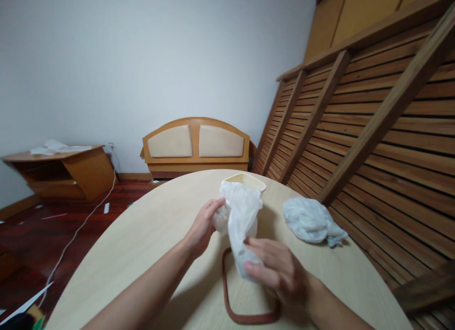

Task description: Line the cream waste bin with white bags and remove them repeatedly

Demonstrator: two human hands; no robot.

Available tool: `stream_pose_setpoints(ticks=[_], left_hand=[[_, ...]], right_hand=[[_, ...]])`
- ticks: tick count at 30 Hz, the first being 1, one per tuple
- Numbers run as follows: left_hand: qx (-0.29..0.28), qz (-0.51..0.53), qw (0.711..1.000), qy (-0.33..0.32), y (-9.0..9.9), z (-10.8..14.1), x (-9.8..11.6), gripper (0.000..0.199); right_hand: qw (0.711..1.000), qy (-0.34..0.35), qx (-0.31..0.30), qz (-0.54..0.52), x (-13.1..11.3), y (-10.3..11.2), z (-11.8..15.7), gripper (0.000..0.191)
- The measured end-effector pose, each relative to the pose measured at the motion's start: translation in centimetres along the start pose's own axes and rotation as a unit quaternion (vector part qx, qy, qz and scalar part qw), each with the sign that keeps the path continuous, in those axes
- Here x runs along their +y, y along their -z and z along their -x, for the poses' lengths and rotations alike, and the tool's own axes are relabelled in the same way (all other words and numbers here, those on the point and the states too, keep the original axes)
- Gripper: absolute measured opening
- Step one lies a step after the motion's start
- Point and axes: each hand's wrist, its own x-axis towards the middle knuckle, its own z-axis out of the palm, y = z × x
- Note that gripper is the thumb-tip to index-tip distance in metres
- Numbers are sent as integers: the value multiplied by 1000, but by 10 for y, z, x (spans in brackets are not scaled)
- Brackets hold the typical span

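A thin white plastic bag (243, 211) is between my hands above the round table. My left hand (206, 225) is closed on its left side, the fingers partly behind the bunched plastic. My right hand (279, 268) grips the bag's long lower end, thumb and fingers pinching the film. Just behind the bag shows the cream rim (254, 179) of what looks like a shallow tray or container, its lower part hidden. Beneath the hands lies a brown rounded rectangular frame (249, 319), partly covered by the bag and right hand.
A tied, pale plastic bag (311, 221) with something inside lies to the right on the light wooden table (152, 240). Slatted wood panels (355, 145) lean along the right. A headboard (195, 142) stands behind, and a low cabinet (76, 173) is at left.
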Motion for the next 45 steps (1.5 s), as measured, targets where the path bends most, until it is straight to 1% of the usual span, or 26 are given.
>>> stream_pose_setpoints(ticks=[1, 3, 5, 6, 7, 8, 10, 12, 14, 16, 17, 19, 21, 23, 24, 26, 28, 29, 32, 34, 35, 37, 39, 40, 42, 45], left_hand=[[-11, 5, 999, 36, -3, 4, -1, 40], [-18, -7, 997, 81, -7, 9, -3, 47], [-19, -45, 996, 74, -8, 11, -6, 58], [-32, -68, 996, 57, -7, 11, -6, 58], [-51, -92, 994, 33, -7, 10, -6, 53], [-71, -118, 991, 3, -6, 9, -5, 43], [-99, -172, 978, -71, -5, 7, 0, 24], [-113, -223, 955, -157, -3, 8, 8, 19], [-134, -263, 921, -254, -1, 13, 16, 21], [-174, -296, 876, -340, 1, 18, 23, 23], [-198, -309, 852, -373, 2, 22, 26, 22], [-241, -330, 813, -414, 3, 27, 30, 17], [-273, -345, 790, -427, 4, 30, 33, 14], [-290, -356, 776, -432, 4, 31, 34, 15], [-296, -360, 769, -437, 4, 31, 35, 17], [-296, -371, 757, -448, 3, 29, 34, 25], [-286, -374, 759, -449, 3, 27, 31, 34], [-281, -366, 769, -443, 3, 26, 29, 38], [-270, -302, 818, -407, 2, 28, 22, 48], [-243, -253, 860, -372, 0, 31, 19, 49], [-229, -231, 880, -347, -2, 33, 18, 47], [-226, -191, 912, -283, -5, 35, 18, 40], [-246, -156, 930, -224, -8, 35, 21, 34], [-256, -143, 934, -206, -10, 34, 22, 34], [-263, -139, 934, -199, -11, 32, 25, 31], [-253, -203, 911, -256, -9, 27, 26, 20]], right_hand=[[999, 9, -34, -14, -5, -5, -5, 25], [994, 4, -104, -42, -13, -14, -10, 29], [985, -1, -156, -68, -16, -21, -10, 38], [983, 1, -164, -77, -16, -22, -8, 43], [984, 3, -159, -80, -14, -22, -6, 46], [988, 0, -137, -72, -12, -20, -3, 46], [997, -42, -59, -17, -4, -15, 2, 44], [990, -121, 26, 61, 4, -10, 6, 60], [971, -198, 70, 113, 12, -7, 10, 83], [960, -245, 70, 116, 17, -7, 13, 102], [958, -260, 65, 105, 19, -8, 14, 108], [958, -271, 58, 69, 19, -9, 16, 109], [963, -263, 54, 36, 15, -11, 17, 100], [967, -250, 47, 7, 8, -14, 19, 92], [968, -247, 44, -8, 3, -16, 21, 92], [969, -243, 31, -43, -6, -21, 26, 98], [969, -238, 18, -64, -13, -26, 29, 104], [969, -238, 20, -61, -16, -27, 29, 105], [964, -259, 59, -8, -14, -26, 23, 101], [954, -286, 81, 30, -8, -22, 18, 101], [949, -300, 85, 40, -4, -19, 16, 104], [943, -322, 75, 39, 2, -14, 15, 111], [939, -339, 57, 16, 6, -12, 16, 110], [937, -346, 49, -3, 7, -12, 16, 103], [930, -360, 38, -61, 6, -13, 14, 79], [907, -387, 52, -157, 2, -15, 8, 38]])
